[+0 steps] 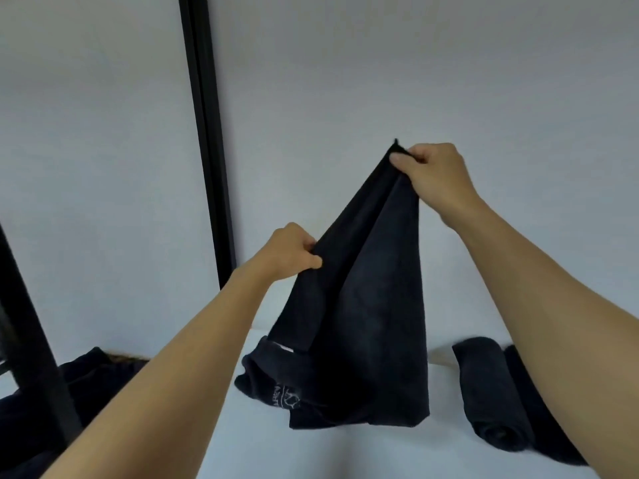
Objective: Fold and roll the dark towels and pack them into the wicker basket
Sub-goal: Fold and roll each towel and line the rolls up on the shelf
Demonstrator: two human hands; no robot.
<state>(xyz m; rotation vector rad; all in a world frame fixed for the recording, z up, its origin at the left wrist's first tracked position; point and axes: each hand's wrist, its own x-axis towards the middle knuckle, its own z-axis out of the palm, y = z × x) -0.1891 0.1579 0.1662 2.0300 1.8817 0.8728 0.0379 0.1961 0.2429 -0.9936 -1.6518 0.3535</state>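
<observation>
In front of me is a white table point(311, 454). On it lie a rolled dark towel point(491, 392) and a crumpled one point(273, 385).

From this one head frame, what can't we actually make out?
- Wicker basket: not identifiable anywhere in the head view.
- Printed lettering on the crumpled towel: too small and creased to read.
- Dark pile at lower left: partly behind the black post and left forearm; count unclear.
- Cloth beside the rolled towel: covered by the right forearm.
- Held towel: its folds hide the layers.
</observation>
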